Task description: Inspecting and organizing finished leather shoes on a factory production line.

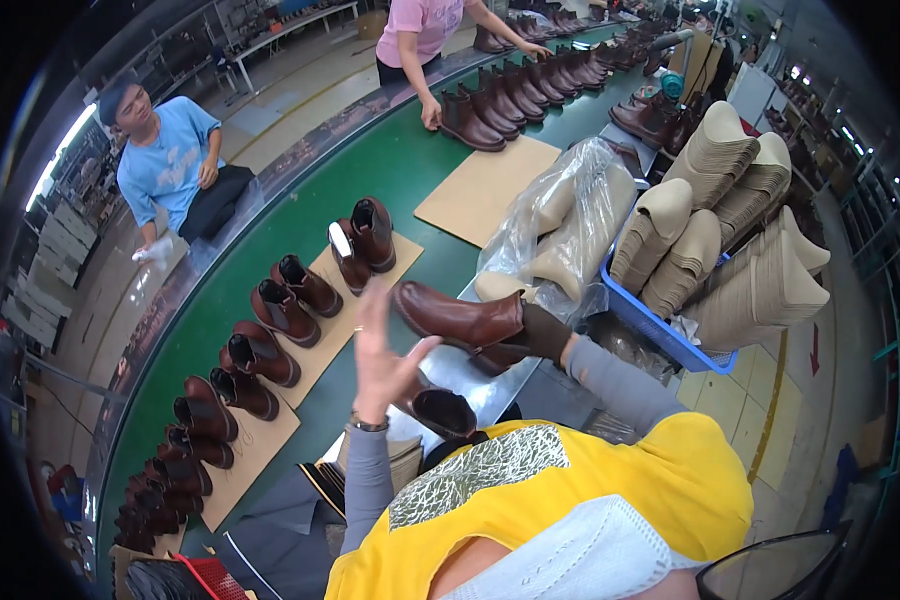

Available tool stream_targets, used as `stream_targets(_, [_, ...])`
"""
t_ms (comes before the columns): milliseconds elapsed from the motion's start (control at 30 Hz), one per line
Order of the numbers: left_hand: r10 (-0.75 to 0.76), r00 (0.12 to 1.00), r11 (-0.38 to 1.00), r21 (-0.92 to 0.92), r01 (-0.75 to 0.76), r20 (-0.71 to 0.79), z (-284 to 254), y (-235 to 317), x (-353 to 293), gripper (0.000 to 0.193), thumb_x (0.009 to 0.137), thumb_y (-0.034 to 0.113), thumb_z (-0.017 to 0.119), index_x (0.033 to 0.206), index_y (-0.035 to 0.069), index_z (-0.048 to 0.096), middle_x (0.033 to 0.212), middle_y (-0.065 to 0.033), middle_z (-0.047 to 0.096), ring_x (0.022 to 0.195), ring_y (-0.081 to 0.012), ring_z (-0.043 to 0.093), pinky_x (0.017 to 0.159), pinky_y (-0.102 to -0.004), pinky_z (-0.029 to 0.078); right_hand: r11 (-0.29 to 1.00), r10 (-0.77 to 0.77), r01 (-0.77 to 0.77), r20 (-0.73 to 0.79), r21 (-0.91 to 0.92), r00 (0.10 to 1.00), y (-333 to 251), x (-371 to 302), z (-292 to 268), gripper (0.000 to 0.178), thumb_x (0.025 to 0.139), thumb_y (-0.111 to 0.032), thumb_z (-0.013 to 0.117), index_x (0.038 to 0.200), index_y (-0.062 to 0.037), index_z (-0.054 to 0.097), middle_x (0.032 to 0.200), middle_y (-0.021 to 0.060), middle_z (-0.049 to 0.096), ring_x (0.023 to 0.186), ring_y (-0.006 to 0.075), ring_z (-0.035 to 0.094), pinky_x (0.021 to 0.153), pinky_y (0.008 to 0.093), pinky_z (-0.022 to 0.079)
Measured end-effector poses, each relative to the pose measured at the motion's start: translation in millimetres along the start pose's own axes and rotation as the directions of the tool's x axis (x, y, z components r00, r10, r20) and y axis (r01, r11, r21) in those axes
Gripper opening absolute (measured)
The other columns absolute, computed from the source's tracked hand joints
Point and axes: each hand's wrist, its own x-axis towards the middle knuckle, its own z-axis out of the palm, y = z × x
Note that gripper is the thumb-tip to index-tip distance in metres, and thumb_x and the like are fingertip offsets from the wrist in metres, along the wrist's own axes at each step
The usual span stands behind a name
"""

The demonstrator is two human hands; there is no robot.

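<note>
A brown leather ankle boot is held up over the workbench, its toe to the left. My right hand reaches into its dark shaft; only the wrist shows and the fingers are hidden. Just left of the boot, my left hand is raised and open, fingers stretched up and thumb apart, somewhat blurred. It holds nothing. Below it, close to my body, stands another brown boot with its dark opening upward.
Brown boots stand in pairs on cardboard sheets along the green conveyor. To the right, a blue basket holds stacked beige foot forms, beside a clear plastic bag. Two people, in blue and pink, are across the conveyor.
</note>
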Motion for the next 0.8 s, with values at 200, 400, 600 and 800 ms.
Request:
stream_targets(200, [-0.173, 0.934, 0.534, -0.827, -0.177, -0.312, -40.0, 37.8, 21.2, 0.100, 0.065, 0.049, 0.077, 0.139, 0.005, 0.026, 0.123, -0.0243, 0.047, 0.115, -0.0379, 0.050, 0.099, -0.0501, 0.043, 0.861, 0.072, -0.013, -0.097, 0.508, 0.993, -101.4, 24.9, -1.5, 0.051, 0.075, -0.022, 0.076, 0.119, -0.0052, 0.057, 0.115, 0.0125, 0.062, 0.104, 0.0250, 0.061, 0.092, 0.0357, 0.046])
stream_targets(400, [0.220, 0.851, 0.572, -0.643, -0.509, -0.477, -73.7, 67.4, 27.7, 0.103, 0.061, 0.068, 0.073, 0.138, 0.011, 0.035, 0.116, -0.0215, 0.050, 0.108, -0.0353, 0.051, 0.094, -0.0513, 0.045, 0.901, -0.197, 0.184, -0.005, 0.393, 0.980, -94.3, 37.5, 11.1, 0.049, 0.079, -0.016, 0.071, 0.124, -0.0055, 0.054, 0.122, 0.0119, 0.059, 0.110, 0.0238, 0.057, 0.096, 0.0353, 0.043])
stream_targets(600, [0.133, 0.826, 0.586, -0.628, -0.512, -0.548, -92.0, 70.8, 17.9, 0.107, 0.054, 0.067, 0.078, 0.137, 0.014, 0.037, 0.115, -0.0200, 0.048, 0.108, -0.0357, 0.050, 0.095, -0.0515, 0.044, 0.916, -0.187, 0.184, -0.027, 0.357, 0.982, -119.5, 56.6, 30.5, 0.048, 0.080, -0.015, 0.070, 0.125, -0.0055, 0.054, 0.123, 0.0118, 0.058, 0.111, 0.0236, 0.057, 0.097, 0.0353, 0.043])
stream_targets(800, [0.374, 0.812, 0.514, -0.629, -0.583, -0.448, -108.5, 76.3, 21.6, 0.101, 0.052, 0.057, 0.082, 0.135, 0.018, 0.040, 0.113, -0.0189, 0.046, 0.108, -0.0362, 0.047, 0.100, -0.0516, 0.039, 0.924, -0.194, 0.191, -0.025, 0.330, 0.981, -130.5, 57.1, 27.2, 0.048, 0.081, -0.014, 0.069, 0.125, -0.0056, 0.053, 0.123, 0.0117, 0.058, 0.111, 0.0235, 0.057, 0.098, 0.0352, 0.042])
